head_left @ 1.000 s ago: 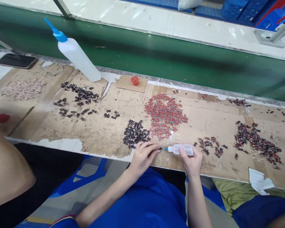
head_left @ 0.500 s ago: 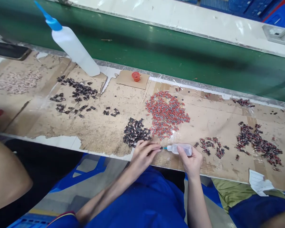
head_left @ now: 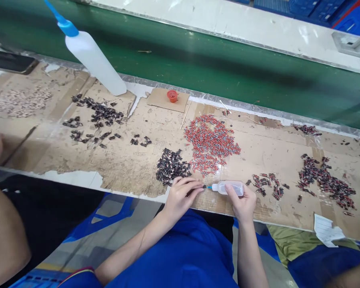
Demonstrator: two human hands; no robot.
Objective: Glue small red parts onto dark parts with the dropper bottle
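Note:
My right hand [head_left: 243, 202] grips a small clear squeeze bottle [head_left: 229, 187], lying sideways, its blue nozzle pointing left. My left hand [head_left: 181, 194] is closed in a pinch on a tiny dark part that meets the nozzle tip. Both hands rest at the near edge of the cardboard-covered bench [head_left: 132, 164]. A heap of dark parts [head_left: 171, 166] lies just above my left hand. A wide spread of red parts [head_left: 210, 142] lies beyond it.
A big white bottle with a blue spout [head_left: 91, 60] leans at the back left. An orange cap [head_left: 172, 95], more dark parts [head_left: 96, 118] and mixed piles [head_left: 325, 180] lie about. A green conveyor [head_left: 228, 76] runs behind. Another person's arm [head_left: 3, 224] is at the left.
My hands have stayed in place with the bottle and part. The other person's hand at the left moved, and the red thing by it is out of view.

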